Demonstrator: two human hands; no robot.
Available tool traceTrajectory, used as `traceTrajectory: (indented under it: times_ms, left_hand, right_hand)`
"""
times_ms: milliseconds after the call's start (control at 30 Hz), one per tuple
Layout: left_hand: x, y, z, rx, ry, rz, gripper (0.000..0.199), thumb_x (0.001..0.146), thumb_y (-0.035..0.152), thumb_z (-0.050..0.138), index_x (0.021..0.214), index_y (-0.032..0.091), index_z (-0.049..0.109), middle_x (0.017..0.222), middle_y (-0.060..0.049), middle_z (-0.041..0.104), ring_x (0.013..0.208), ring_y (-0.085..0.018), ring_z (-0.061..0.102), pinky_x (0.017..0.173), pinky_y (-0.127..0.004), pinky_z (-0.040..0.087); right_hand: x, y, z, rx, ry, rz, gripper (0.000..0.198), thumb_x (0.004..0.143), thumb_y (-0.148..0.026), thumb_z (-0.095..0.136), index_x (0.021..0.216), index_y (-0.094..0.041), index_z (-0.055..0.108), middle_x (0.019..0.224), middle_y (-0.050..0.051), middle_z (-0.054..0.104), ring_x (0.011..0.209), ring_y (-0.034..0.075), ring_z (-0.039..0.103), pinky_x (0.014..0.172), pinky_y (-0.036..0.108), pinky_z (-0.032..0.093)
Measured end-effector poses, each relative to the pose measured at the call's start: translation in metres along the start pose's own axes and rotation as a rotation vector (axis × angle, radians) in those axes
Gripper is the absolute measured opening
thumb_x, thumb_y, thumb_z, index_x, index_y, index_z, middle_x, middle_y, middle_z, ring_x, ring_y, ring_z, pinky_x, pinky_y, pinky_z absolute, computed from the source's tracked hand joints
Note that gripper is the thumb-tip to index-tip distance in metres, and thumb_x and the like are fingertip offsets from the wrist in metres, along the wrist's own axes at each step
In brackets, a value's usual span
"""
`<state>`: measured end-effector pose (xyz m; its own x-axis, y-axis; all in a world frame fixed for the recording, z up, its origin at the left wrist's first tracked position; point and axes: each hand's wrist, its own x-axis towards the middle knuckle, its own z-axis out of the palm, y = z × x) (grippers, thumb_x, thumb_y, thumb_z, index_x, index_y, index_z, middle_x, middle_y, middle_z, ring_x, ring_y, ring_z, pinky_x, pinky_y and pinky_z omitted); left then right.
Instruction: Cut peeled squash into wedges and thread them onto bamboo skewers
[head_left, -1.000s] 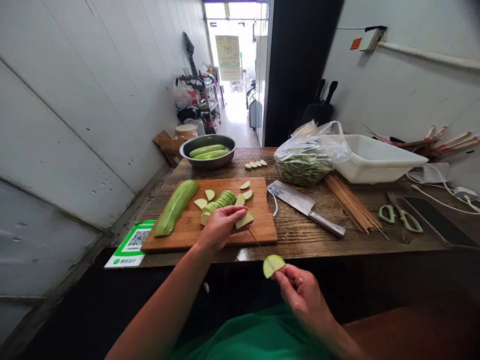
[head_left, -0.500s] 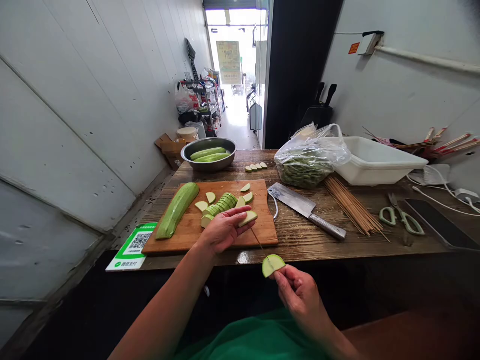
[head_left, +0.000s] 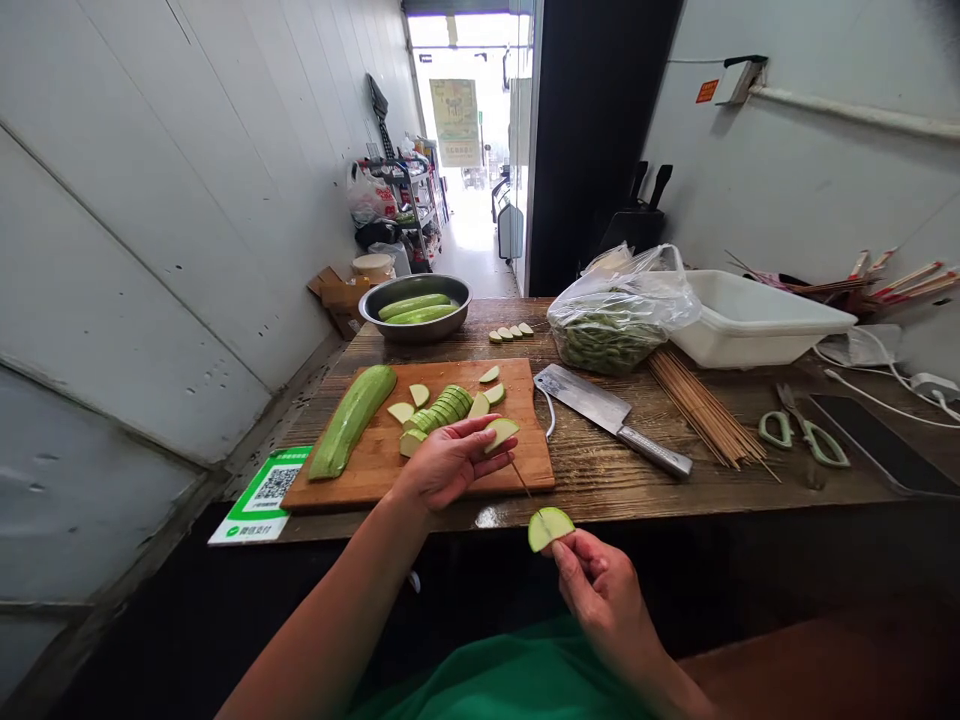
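Observation:
My left hand (head_left: 457,462) is over the front of the cutting board (head_left: 367,488), its fingers closed on a half-round zucchini slice (head_left: 501,432). From its fingers a thin wooden skewer (head_left: 523,478) slants down to a second zucchini slice (head_left: 551,527), which it pierces. My right hand (head_left: 600,580) pinches this second slice by its lower edge, just in front of the table. A row of cut zucchini slices (head_left: 442,410) lies on the board behind my left hand, with several loose pieces around it. To their left rests an uncut length of zucchini (head_left: 352,420).
A cleaver (head_left: 600,405) lies right of the board, beside a bundle of skewers (head_left: 701,410), scissors (head_left: 806,430) and a phone (head_left: 885,440). Behind them stand a plastic bag of green vegetables (head_left: 615,320) and a white tub (head_left: 765,325). A metal bowl (head_left: 416,328) holds zucchini.
The slice in my left hand has tilted, so more of its cut face shows. My right hand and its slice are almost where they were.

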<state>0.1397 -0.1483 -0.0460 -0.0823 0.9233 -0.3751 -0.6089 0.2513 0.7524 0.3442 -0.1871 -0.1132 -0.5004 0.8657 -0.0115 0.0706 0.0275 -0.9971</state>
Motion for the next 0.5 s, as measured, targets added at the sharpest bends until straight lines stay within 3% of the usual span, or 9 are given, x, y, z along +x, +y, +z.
traceTrajectory:
  times_ms: [500]
  left_hand:
    - [-0.0008,0.0028,0.0037,0.086,-0.013,0.008,0.018,0.069,0.002,0.062,0.088,0.005,0.063,0.090,-0.017,0.066,0.081,-0.023,0.064,0.080,-0.037,0.051]
  right_hand:
    - [-0.0018,0.0006,0.0012,0.007,0.020,0.017,0.031,0.086,-0.040,0.043,0.079,-0.013,0.055,0.051,-0.007,0.028,0.043,0.006,0.022,0.038,0.020,0.016]
